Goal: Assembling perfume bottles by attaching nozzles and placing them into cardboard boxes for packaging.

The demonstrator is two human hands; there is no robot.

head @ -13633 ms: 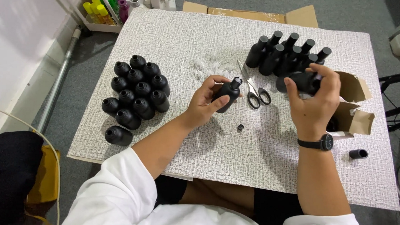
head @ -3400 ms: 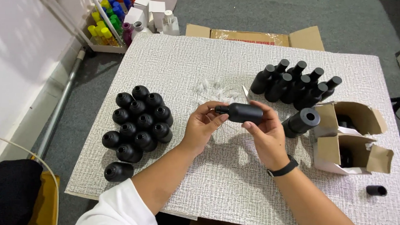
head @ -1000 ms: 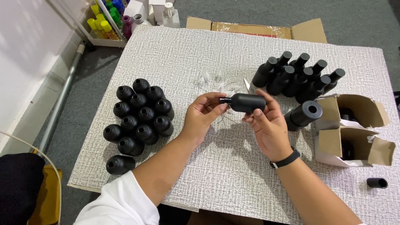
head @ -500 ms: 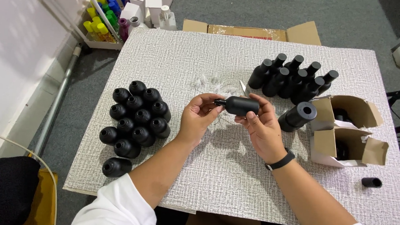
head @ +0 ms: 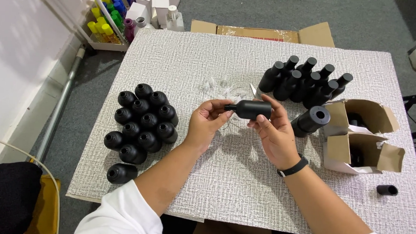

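Uncapped black bottles [head: 141,126] clustered far left, then left hand [head: 206,126] pinching the neck of a matte black bottle [head: 250,109] held sideways above the mat, right hand [head: 274,133] gripping its body, capped bottles [head: 306,81] beyond: cap-removal step seemingly underway, calling next for steady twist.

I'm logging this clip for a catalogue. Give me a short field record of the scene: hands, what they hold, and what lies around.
left hand: fingertips at the neck of the black bottle
right hand: grips the bottle's body, held sideways
left group: open bottles, upright
right group: capped bottles
boxes: open, right edge
loose cap: near right corner
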